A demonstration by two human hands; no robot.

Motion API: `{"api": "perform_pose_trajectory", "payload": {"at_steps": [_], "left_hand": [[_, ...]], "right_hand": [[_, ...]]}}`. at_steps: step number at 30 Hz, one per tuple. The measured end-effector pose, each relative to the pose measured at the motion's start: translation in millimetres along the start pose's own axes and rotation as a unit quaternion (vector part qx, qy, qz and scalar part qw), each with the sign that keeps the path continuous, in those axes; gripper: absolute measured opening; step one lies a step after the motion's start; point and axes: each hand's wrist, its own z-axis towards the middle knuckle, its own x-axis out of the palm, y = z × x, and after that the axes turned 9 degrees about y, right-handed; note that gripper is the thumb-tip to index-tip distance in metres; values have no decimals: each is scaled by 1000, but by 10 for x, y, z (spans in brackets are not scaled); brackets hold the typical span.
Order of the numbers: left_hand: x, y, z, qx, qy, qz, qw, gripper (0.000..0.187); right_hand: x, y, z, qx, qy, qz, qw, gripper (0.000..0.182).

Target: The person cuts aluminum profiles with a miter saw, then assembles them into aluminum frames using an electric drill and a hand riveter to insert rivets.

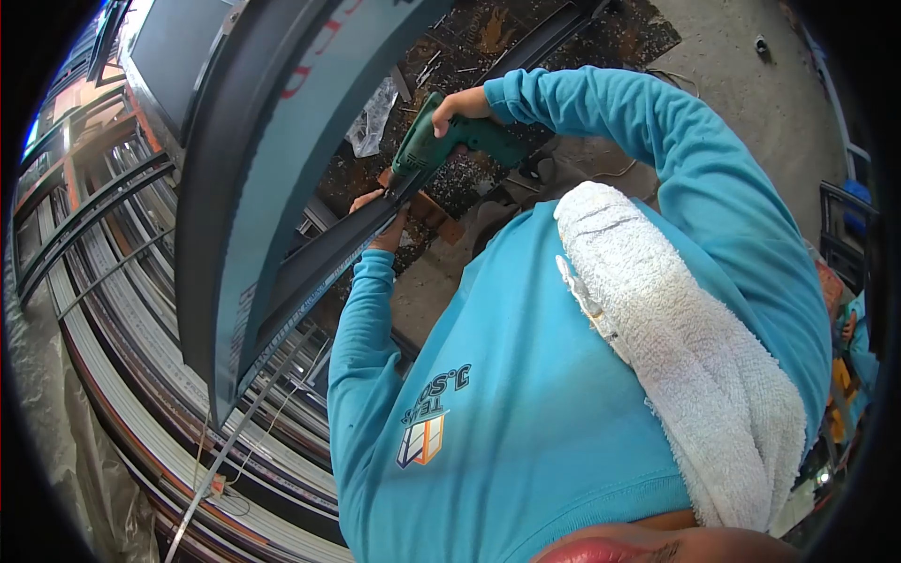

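My right hand [460, 108] is wrapped around a green power drill [418, 145], thumb side along its body. The drill points down, its tip right at a dark metal profile [314, 258] of a large frame [211, 202]. Close by the tip, my left hand [388, 231] grips that profile, with fingers showing on both sides of it. Brown blocks [436, 218] sit just beside the profile near the left hand. Light blue film with red print covers one face of the frame.
Long metal profiles [141, 375] are stacked on racks at the left. Small shavings and a scrap of clear plastic [373, 117] lie on the dark floor sheet [610, 42]. Another dark bar [544, 42] lies beyond the drill. A white towel [676, 347] hangs over my shoulder.
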Motion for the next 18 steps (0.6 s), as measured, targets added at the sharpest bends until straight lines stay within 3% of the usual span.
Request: {"api": "perform_pose_trajectory", "payload": {"at_steps": [7,12,14,18], "left_hand": [[-77,-235,25,84,-14,39,996,57],[8,-116,-67,-10,6,-4,1000,58],[-8,-117,-102,-29,-6,-2,1000,58],[-47,-233,-70,-14,8,45,999,57]], "right_hand": [[-189,-166,-80,-23,17,14,999,43],[-549,165,-802,-67,16,9,998,56],[-797,240,-800,-130,-35,33,990,57],[-1468,387,-543,-149,-69,136,977,50]]}}
